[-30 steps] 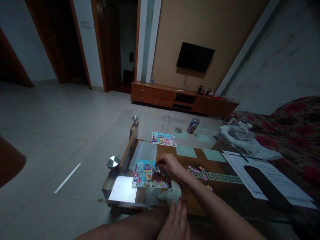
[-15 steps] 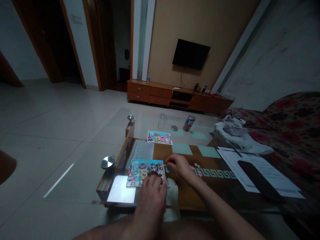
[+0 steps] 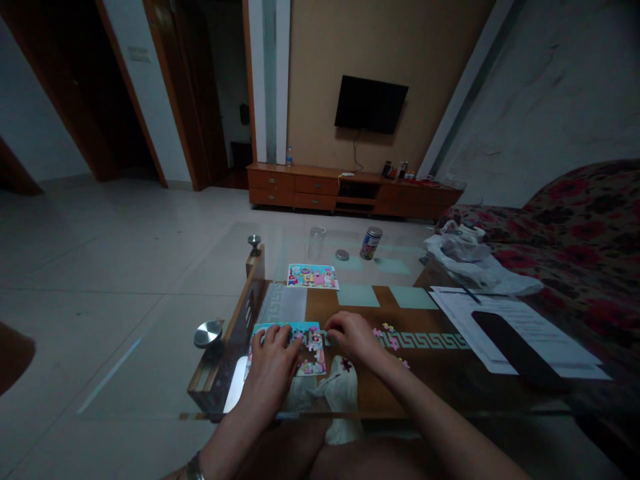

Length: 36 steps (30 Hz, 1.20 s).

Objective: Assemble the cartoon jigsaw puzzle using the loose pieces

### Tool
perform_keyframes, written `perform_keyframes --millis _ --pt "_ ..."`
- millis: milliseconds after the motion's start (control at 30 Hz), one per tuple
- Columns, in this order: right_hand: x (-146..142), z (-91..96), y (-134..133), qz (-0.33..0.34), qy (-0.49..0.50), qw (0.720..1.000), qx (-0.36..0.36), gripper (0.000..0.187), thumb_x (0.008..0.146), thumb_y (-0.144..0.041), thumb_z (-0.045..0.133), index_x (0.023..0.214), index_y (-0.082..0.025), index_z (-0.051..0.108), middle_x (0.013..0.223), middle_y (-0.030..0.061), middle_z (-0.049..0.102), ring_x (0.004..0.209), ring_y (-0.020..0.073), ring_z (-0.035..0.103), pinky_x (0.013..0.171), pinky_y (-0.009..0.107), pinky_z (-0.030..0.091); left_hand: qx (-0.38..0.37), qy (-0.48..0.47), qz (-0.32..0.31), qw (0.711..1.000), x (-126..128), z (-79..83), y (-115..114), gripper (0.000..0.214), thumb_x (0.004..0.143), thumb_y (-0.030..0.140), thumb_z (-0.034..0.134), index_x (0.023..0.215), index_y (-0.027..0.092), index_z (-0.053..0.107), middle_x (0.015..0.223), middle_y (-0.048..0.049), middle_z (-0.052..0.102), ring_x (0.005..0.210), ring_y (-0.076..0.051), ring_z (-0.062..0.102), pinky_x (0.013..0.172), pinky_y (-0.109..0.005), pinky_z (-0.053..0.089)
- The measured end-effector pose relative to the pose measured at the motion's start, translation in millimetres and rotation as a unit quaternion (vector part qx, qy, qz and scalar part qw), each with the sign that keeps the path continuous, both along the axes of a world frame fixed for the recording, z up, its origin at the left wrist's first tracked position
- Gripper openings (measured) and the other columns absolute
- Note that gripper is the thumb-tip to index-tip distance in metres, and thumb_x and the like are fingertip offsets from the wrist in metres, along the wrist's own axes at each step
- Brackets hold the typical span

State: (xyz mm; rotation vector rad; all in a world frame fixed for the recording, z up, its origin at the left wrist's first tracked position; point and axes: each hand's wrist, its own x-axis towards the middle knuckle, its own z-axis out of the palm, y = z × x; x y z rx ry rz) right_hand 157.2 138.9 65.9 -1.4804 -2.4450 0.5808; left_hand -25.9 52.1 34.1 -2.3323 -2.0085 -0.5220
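A partly assembled cartoon jigsaw puzzle (image 3: 315,327) lies on the glass table, with a dark gap toward its right side. My left hand (image 3: 273,360) rests over its left part, fingers spread, covering much of the picture. Just off the puzzle's right edge is my right hand (image 3: 354,335), its fingers pinched together; whatever they hold, if anything, is hidden. Several loose puzzle pieces (image 3: 393,340) are scattered to the right of that hand. A single piece (image 3: 346,364) sits nearer me, below it. Beyond the puzzle lies a printed picture card (image 3: 313,277) with similar cartoon figures.
Farther back on the glass table (image 3: 160,360) stand a clear cup (image 3: 316,243) and a printed tin (image 3: 371,244), with a round lid (image 3: 342,255) between them. On the right are papers (image 3: 540,340), a long black object (image 3: 510,347) and a plastic bag (image 3: 505,275).
My left hand has moved left and forward from the puzzle's near edge onto its left part, and its fingers have spread. My right hand stays near the puzzle's right edge. The view has shifted slightly.
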Motion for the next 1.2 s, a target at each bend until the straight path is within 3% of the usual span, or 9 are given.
perform_keyframes --millis 400,700,900,1200 --pt "4.5 -3.7 0.4 0.010 0.006 1.000 -0.002 0.020 0.080 -0.013 0.055 0.086 -0.016 0.074 0.089 0.0070 0.072 0.081 0.0176 0.063 0.073 0.024 0.043 0.027 -0.053 -0.036 0.998 -12.6 -14.0 12.7 0.029 0.079 0.011 0.059 0.098 0.030 0.069 0.130 -0.0047 0.056 0.124 -0.030 0.041 0.097 -0.050 0.033" --pt "3.4 0.0 -0.7 0.010 -0.001 1.000 0.003 0.020 0.079 -0.013 0.055 0.085 -0.016 0.074 0.089 0.0071 0.072 0.083 0.0185 0.064 0.074 0.025 0.042 0.056 -0.087 0.022 0.994 -22.7 -6.9 22.7 0.011 0.079 0.015 0.062 0.087 0.021 0.067 0.119 -0.0082 0.057 0.117 -0.029 0.045 0.094 -0.047 0.037" --pt "1.5 2.4 -1.2 0.008 -0.014 1.000 -0.006 0.021 0.078 -0.012 0.055 0.085 -0.017 0.074 0.089 0.0068 0.072 0.083 0.0183 0.063 0.074 0.024 0.042 0.038 -0.084 -0.005 0.996 -12.5 -8.3 20.3 0.015 0.075 0.018 0.067 0.090 0.021 0.065 0.122 -0.0076 0.055 0.120 -0.029 0.042 0.097 -0.048 0.034" --pt "2.8 -0.9 -0.1 0.011 -0.003 1.000 0.001 0.020 0.078 -0.013 0.055 0.085 -0.016 0.074 0.090 0.0068 0.072 0.083 0.0180 0.064 0.073 0.023 0.042 0.036 -0.068 0.007 0.997 -2.9 -5.7 22.5 0.011 0.078 0.015 0.062 0.087 0.021 0.067 0.121 -0.0079 0.055 0.119 -0.028 0.042 0.097 -0.047 0.034"
